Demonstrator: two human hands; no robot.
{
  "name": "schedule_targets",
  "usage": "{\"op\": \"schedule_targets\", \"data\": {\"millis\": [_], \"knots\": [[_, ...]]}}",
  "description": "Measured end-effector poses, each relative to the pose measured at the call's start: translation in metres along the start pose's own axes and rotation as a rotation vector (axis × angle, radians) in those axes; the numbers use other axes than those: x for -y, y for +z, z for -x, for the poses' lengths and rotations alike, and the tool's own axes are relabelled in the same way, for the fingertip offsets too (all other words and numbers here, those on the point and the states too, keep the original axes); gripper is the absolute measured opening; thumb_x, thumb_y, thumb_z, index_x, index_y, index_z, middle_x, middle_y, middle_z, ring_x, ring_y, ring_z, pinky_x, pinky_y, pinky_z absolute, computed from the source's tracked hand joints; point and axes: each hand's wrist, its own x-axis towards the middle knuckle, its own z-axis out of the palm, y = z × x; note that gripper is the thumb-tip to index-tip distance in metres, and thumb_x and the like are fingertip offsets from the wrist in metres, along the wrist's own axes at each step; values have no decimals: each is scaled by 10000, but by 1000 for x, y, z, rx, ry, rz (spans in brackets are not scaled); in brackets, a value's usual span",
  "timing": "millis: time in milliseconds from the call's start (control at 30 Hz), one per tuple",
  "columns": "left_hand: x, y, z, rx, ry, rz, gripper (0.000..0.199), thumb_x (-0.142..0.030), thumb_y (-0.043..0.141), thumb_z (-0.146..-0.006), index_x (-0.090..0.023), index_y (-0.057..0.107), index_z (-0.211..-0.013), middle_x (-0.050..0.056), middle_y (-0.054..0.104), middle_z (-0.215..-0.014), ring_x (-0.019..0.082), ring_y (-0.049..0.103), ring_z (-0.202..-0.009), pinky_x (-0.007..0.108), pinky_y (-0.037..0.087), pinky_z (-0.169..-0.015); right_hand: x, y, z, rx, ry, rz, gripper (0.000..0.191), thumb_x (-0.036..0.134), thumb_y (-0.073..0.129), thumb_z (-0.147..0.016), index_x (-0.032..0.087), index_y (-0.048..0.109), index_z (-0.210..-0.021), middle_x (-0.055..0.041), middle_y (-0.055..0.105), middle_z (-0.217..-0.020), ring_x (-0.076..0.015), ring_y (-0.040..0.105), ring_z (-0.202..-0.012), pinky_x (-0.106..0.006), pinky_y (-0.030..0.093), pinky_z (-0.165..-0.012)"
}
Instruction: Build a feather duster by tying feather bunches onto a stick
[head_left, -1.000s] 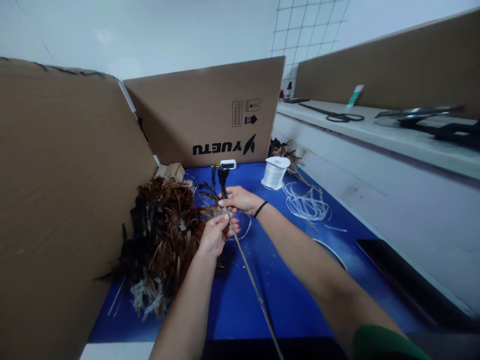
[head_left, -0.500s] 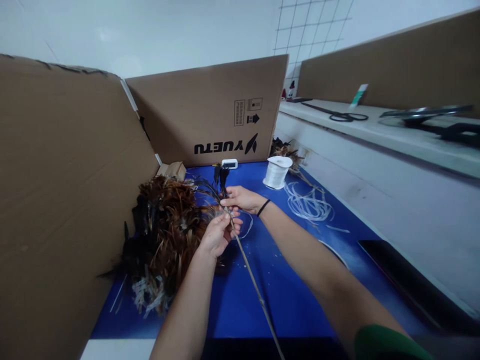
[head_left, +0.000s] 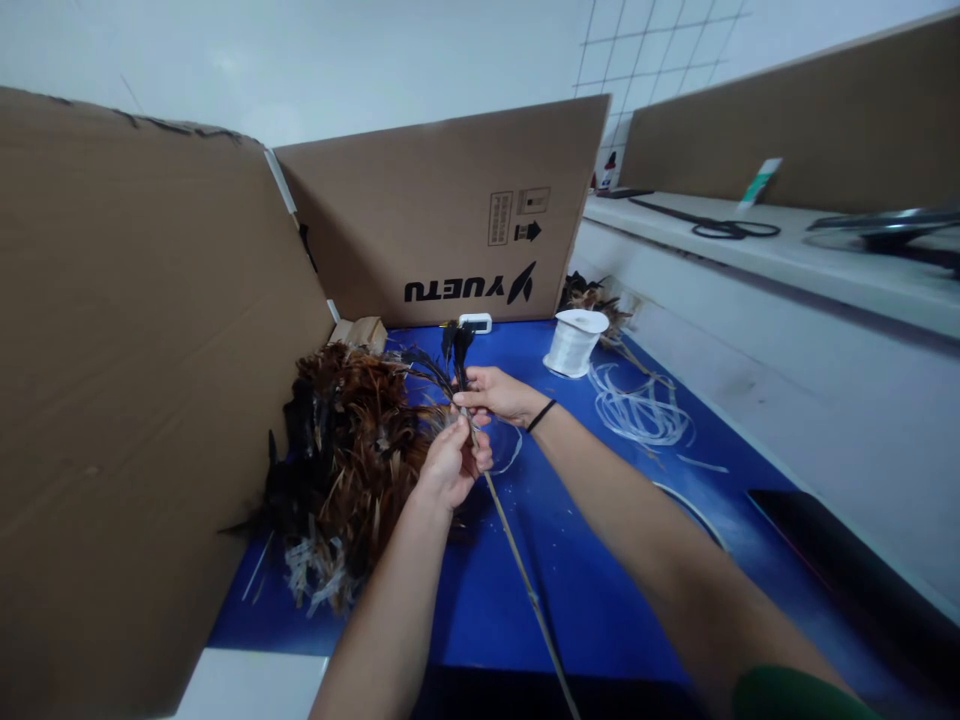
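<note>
My left hand is closed round a thin bamboo-like stick, near its upper end. The stick slants from there down past the lower edge of the view. Just above, my right hand pinches the base of some black feathers against the stick's tip. Several dark feathers fan out to the left. A thin strip of clear ribbon loops out beside my fingers; its ends are hidden. Left of my left hand lies a big heap of brown and black feathers.
On the blue tabletop stand a white ribbon spool and a tangle of pale ribbon. Cardboard panels wall the back and left. A shelf on the right holds scissors. A small white device sits behind.
The whole view has shifted, so everything appears slightly further right. Both hands keep their hold at the top of the stick, with little visible change in the feathers.
</note>
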Motion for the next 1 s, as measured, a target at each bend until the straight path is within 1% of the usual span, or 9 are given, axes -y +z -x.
{"op": "schedule_targets", "data": {"millis": [233,333,433,500,600,667,733,900,1000], "knots": [[1,-1,0,40,10,57,190,-307,496,-856,-171,441,-735,-46,391,-486,73,363,-381,191,237,-417,7,7,0,-52,6,246,268,300,690,-685,134,536,-830,7,605,-607,-76,515,-455,-181,351,-417],[1,-4,-2,36,28,70,194,-315,494,-850,-179,434,-726,-52,374,-471,78,361,-374,199,250,-418,24,17,2,-362,-36,677,223,277,659,-719,133,584,-871,-10,616,-631,-118,557,-526,-232,415,-507],[3,-6,-6,33,15,97,198,-313,536,-821,-179,437,-714,-56,373,-471,70,352,-377,192,238,-418,46,45,1,-693,-294,1062,321,244,643,-736,147,601,-1040,-74,670,-880,-178,621,-771,-306,460,-719],[5,-7,-9,-33,4,103,201,-284,573,-791,-178,437,-688,-58,372,-466,64,334,-375,190,218,-417,56,72,-8,-558,-389,1098,259,202,591,-778,157,626,-1031,-62,684,-882,-169,627,-812,-300,458,-766],[6,-7,-12,-225,6,137,177,-220,616,-749,-169,466,-670,-39,443,-502,69,389,-416,203,273,-443,54,118,-37,-135,-385,1005,137,170,599,-777,181,683,-885,-19,705,-862,-132,638,-810,-234,466,-754],[5,-8,-11,-240,11,222,163,-215,620,-752,-161,488,-675,-22,491,-551,74,441,-470,207,329,-486,42,148,-63,105,-243,944,165,124,611,-760,173,691,-896,-11,712,-828,-111,649,-757,-188,480,-691],[5,-12,-9,-142,6,290,161,-224,620,-763,-154,499,-683,-23,478,-556,70,439,-482,198,333,-490,26,175,-87,234,-22,903,207,84,575,-775,152,681,-939,-27,717,-834,-104,655,-680,-161,492,-582],[10,-22,-10,-8,-47,270,171,-258,633,-765,-164,493,-733,-31,428,-552,74,404,-465,186,275,-445,-10,220,-129,286,156,1006,198,59,622,-715,93,692,-896,-119,716,-880,-178,683,-666,-242,553,-586],[13,-24,-16,-30,-53,228,195,-301,536,-837,-174,456,-713,-43,370,-518,70,344,-416,186,235,-423,-24,230,-143,186,151,1099,305,85,651,-675,56,672,-978,-221,655,-1057,-296,660,-915,-384,548,-756]]}}
